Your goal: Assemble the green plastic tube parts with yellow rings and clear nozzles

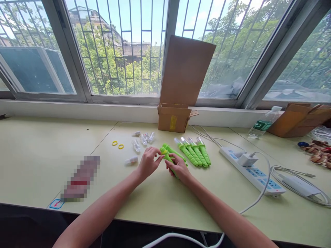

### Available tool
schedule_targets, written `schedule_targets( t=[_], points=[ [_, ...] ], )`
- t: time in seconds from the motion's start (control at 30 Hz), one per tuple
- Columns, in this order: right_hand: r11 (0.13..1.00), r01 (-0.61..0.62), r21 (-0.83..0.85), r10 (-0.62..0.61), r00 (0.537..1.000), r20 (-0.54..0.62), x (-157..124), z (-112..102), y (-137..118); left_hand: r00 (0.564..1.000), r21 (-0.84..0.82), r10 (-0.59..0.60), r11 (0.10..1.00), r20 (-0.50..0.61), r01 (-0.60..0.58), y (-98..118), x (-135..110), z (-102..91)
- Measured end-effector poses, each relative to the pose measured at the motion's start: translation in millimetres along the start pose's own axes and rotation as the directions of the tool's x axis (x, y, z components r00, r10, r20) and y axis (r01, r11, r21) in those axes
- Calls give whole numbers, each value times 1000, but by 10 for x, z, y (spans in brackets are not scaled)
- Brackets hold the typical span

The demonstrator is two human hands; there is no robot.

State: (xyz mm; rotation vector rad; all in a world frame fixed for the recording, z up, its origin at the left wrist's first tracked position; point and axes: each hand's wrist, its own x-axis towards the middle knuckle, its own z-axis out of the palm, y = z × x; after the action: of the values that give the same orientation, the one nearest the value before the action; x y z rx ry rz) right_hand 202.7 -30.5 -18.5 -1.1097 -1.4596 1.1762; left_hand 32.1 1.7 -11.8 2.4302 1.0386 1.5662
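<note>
My right hand is wrapped round a green ribbed plastic handle, which tilts up to the left. At that handle's upper end, the fingertips of my left hand pinch a yellow ring, partly hidden by the fingers. Just behind lies another green handle without a clear cover. Right of my hands, several green handles with clear tips lie side by side. Several clear plastic caps are scattered beyond my left hand, and two loose yellow rings lie to their left.
A small open cardboard box stands at the back by the window. On the right are a white power strip with a plugged charger, coiled cables, a water bottle and another carton. A blurred-out object lies at left.
</note>
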Motion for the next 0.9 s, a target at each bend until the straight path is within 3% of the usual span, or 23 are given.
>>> schedule_targets(
  t=[0.3,0.9],
  points=[
    [983,90,-160,-86,996,28,9,18,20,1000,19,-4,1000,-3,4,-13,-3,0],
    [996,5,-94,-7,1000,-14,6,-7,11,1000,-7,5,1000,4,-5,54,8,-16]
  ],
)
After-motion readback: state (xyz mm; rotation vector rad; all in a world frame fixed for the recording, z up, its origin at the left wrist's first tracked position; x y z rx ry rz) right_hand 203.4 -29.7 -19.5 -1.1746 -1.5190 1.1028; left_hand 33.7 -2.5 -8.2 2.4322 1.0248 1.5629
